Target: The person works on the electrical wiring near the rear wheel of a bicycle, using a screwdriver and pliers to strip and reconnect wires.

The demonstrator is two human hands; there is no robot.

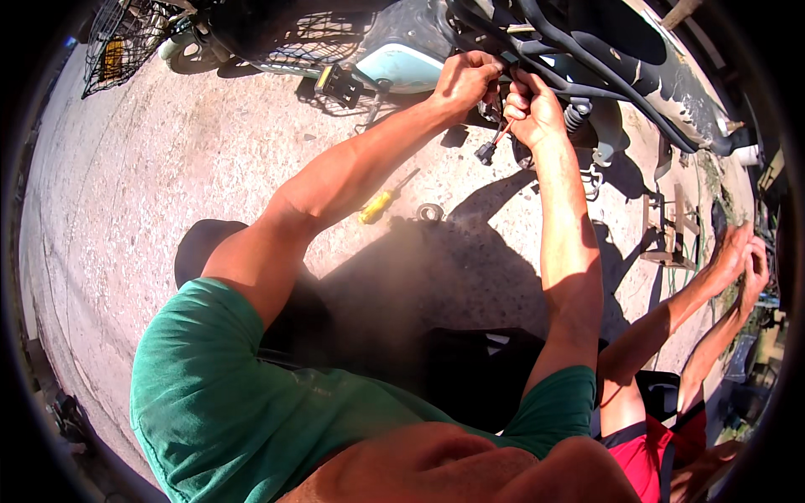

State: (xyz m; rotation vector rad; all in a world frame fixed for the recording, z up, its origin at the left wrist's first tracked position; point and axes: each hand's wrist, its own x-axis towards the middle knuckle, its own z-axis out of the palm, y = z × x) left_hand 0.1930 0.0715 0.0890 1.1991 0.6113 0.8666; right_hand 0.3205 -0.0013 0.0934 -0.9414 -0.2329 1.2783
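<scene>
My left hand (466, 82) is at the side of a scooter (406, 65) with pale blue panels, its thumb and fingertips pinched on something too small and shaded to make out. Close beside it, my right hand (534, 111) has its fingers curled around thin wires. From under that hand hangs a reddish wire with a black plug connector (485, 152) at its end. Both hands are just below the black frame tubes (579, 63) of the scooter. On the ground nearer to me lie a screwdriver (375, 207) with a yellow handle and a dark roll of tape (430, 212).
A black pedal (339, 86) juts out left of my hands. A coil spring (577, 115) is close to my right wrist. A rusty metal stand (668, 230) is to the right. Another person's hands (742, 254) are at the far right. A wire basket (115, 50) is at the far left.
</scene>
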